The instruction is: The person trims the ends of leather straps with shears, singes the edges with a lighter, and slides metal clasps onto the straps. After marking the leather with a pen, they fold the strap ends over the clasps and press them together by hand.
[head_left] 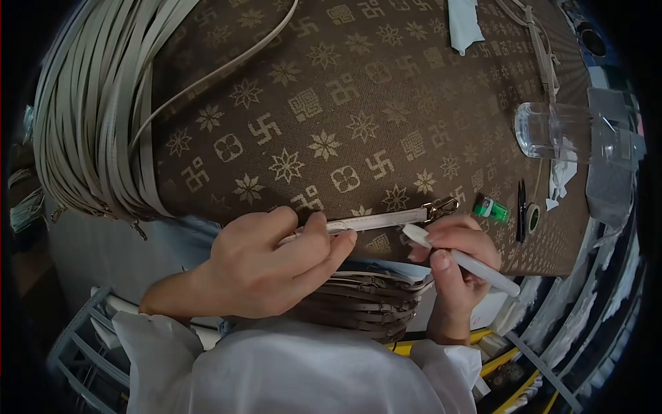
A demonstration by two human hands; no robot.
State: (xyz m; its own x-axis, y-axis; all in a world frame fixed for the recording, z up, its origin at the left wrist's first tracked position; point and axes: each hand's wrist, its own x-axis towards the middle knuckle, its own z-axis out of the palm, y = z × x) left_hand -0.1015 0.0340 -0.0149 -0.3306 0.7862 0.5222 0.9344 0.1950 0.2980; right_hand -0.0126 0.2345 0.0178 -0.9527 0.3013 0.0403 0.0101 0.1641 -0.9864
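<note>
My left hand point(269, 252) pinches a pale leather strap point(379, 221), its fingers closed along the near end. The strap lies level across the front of the patterned brown cloth point(400, 124). At its right end is a metal snap hook point(445, 206), just above my right hand point(462, 259). Closed in that right hand is a white pen-like tool point(486, 272); its flat, rounded tip point(416, 234) sits right at the strap's lower edge. A green lighter point(492, 210) lies to the right of the hook. Below the strap, a bundle of brown straps point(365, 297) hangs over my lap.
A thick bundle of pale straps point(103, 103) drapes over the left side. Black tweezers point(521, 210) and a small tape roll point(532, 218) lie at right, near a clear glass point(552, 131). A pale scrap point(465, 26) is at the back. Racks stand on both sides.
</note>
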